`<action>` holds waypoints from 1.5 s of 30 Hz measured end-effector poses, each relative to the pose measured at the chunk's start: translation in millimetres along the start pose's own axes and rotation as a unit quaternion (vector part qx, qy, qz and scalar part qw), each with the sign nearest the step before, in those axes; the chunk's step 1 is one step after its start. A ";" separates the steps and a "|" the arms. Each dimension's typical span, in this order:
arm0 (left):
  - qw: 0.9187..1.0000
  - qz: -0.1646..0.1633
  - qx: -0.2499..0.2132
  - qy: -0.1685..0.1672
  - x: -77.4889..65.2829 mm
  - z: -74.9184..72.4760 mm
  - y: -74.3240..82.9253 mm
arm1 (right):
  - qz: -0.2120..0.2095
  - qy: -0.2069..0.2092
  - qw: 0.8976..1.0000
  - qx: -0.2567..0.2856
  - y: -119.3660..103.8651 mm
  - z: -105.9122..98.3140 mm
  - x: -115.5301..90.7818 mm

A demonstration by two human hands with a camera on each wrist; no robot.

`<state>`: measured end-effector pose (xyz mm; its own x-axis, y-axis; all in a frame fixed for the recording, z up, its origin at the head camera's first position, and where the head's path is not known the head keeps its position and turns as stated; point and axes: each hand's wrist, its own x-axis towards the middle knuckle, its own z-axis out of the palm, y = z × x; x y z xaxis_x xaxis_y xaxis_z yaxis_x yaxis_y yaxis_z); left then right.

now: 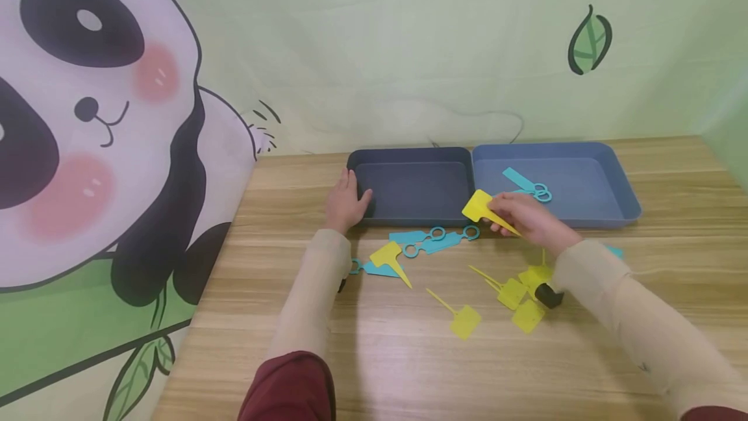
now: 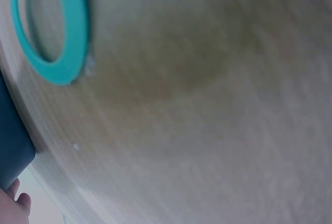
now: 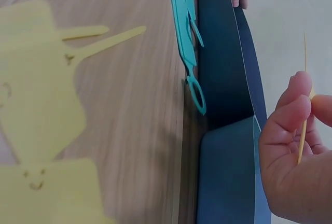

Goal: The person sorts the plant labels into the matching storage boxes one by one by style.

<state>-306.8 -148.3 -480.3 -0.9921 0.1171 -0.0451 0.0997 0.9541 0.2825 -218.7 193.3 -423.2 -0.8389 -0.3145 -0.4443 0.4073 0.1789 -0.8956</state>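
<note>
1. Behind my table's far edge is a pale green wall (image 1: 374, 51), with a panda (image 1: 96, 148) on the left.
2. My table (image 1: 374, 362) is wood-patterned and carries everything at its far edge and in front.
3. The blue tray (image 1: 590, 190) stands by that far edge; its left edge meets the dark tray.
4. The dark tray (image 1: 415, 190) is slightly smaller.
5. My right hand (image 1: 528, 218) is over the blue tray's front edge, near its left corner, pinching a yellow tag (image 1: 479, 205) between thumb and fingers, its broad head by the seam.
6. My left hand (image 1: 343, 203) rests on the dark tray's left edge, fingers straight, thumb apart.
7. Teal tags (image 1: 517, 178) lie inside the blue tray, partly behind my right hand.
8. More teal tags (image 1: 447, 241) lie along the dark tray's front edge, one under a yellow tag.
9. Other yellow tags (image 1: 528, 317) overlap before the blue tray's front-left corner.
</note>
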 end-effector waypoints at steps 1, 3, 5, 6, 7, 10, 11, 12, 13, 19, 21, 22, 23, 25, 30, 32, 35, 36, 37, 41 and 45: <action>1.000 0.000 0.000 0.001 -0.1 -0.1 0.3 | 0.002 0.002 1.000 0.003 -0.8 1.2 2.0; 1.000 0.001 0.000 0.001 -0.4 -0.4 0.4 | 0.003 0.005 1.000 0.013 -2.5 3.8 5.8; 1.000 0.001 0.002 0.000 -0.3 -0.6 0.4 | 0.002 0.008 1.000 0.019 -3.6 5.6 9.3; 1.000 0.002 0.003 -0.001 -0.3 -0.8 0.4 | 0.002 0.008 1.000 0.024 -4.0 6.4 11.1; 1.000 0.002 0.005 -0.002 -0.1 -0.8 0.2 | 0.001 0.008 1.000 0.027 -4.4 7.2 12.6; 1.000 0.002 0.007 -0.005 0.3 -0.9 0.1 | 0.000 0.010 0.999 0.032 -5.1 8.8 17.2; 1.000 0.002 0.007 -0.005 0.1 -1.1 0.3 | 0.000 0.011 0.999 0.032 -5.3 9.3 18.5; 1.000 0.002 0.007 -0.005 0.0 -1.2 0.4 | 0.002 0.014 0.999 0.031 -5.8 10.2 19.5; 1.000 0.003 0.008 -0.006 -0.2 -1.3 0.4 | 0.002 0.015 0.999 0.031 -6.2 10.8 20.5; 1.000 0.002 0.001 -0.001 -1.9 -1.8 1.4 | -0.004 0.023 0.999 0.035 -9.9 16.7 27.8; 1.000 0.000 0.001 -0.003 -2.1 -1.9 1.5 | -0.007 0.027 0.999 0.038 -10.8 18.6 30.8; 1.000 0.000 0.002 -0.003 -2.4 -2.3 1.7 | -0.007 0.028 0.999 0.040 -11.3 19.4 32.2; 1.000 -0.001 0.002 -0.003 -2.6 -2.5 2.0 | -0.007 0.028 0.999 0.039 -11.7 19.9 33.6; 1.000 -0.001 0.004 -0.005 -3.0 -3.3 2.5 | -0.005 0.028 0.999 0.039 -12.6 20.2 36.4; 1.000 -0.002 0.002 -0.006 -3.7 -4.2 3.5 | 0.001 0.031 0.998 0.049 -16.7 21.9 43.0; 1.000 -0.002 -0.001 -0.006 -3.5 -4.4 3.6 | 0.002 0.034 0.998 0.057 -18.9 23.5 45.1; 1.000 -0.002 -0.002 -0.006 -2.6 -3.8 3.0 | 0.003 0.039 0.997 0.068 -22.7 26.9 46.9; 1.000 -0.003 -0.003 -0.007 -2.1 -3.5 2.6 | 0.003 0.040 0.997 0.070 -23.7 28.0 47.6; 1.000 -0.003 -0.003 -0.007 -1.7 -3.2 2.1 | 0.003 0.042 0.997 0.072 -24.4 28.8 48.4; 1.000 -0.003 0.000 -0.004 -1.1 -2.5 0.8 | 0.000 0.045 0.996 0.075 -25.1 32.1 53.9; 1.000 -0.003 0.003 -0.001 -1.8 -2.9 1.4 | -0.017 0.041 0.996 0.076 -22.2 34.1 59.4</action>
<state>-305.1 -148.0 -477.0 -0.9924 0.1126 -0.0490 0.0949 0.9565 0.2758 -265.3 138.8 -430.5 -0.8774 -0.2387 -0.4162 0.4231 0.0242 -0.9058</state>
